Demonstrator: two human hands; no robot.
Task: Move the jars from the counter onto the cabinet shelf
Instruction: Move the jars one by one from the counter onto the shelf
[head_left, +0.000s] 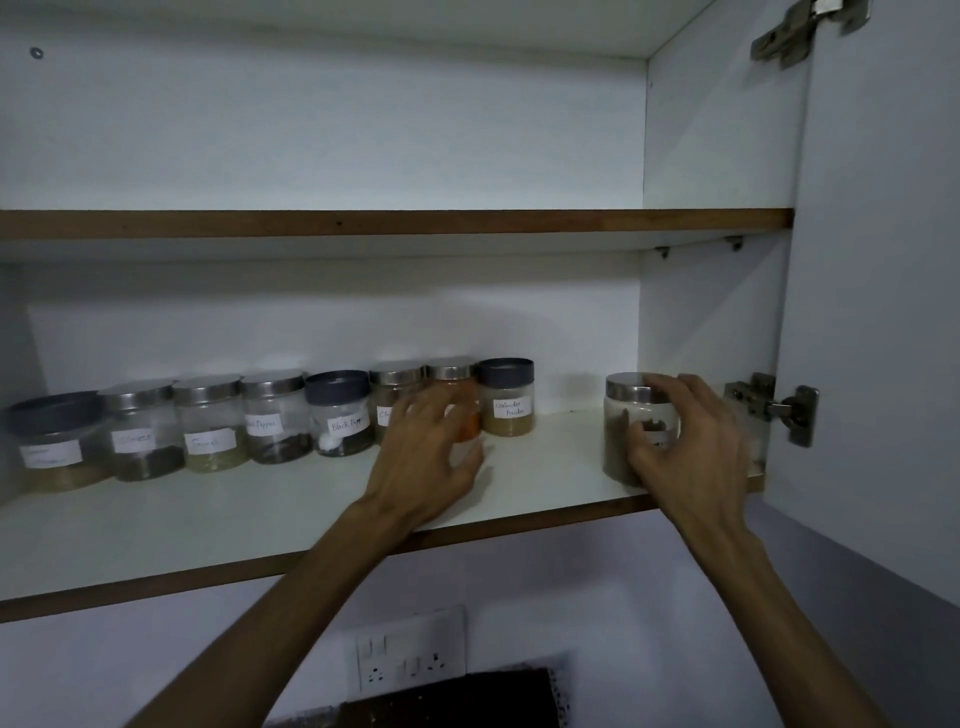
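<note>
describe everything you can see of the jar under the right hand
The jar is clear, glass or plastic by its look, with a shiny metal lid. It holds brown powder nearly to the top and bears a white label, mostly hidden. It stands upright near the right front edge of the lower shelf, apart from the row of jars. The right hand curls round its side and lid.

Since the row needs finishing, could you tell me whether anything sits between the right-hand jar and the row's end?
Nothing visible: bare shelf separates the jar under the right hand from the coriander jar.
</note>
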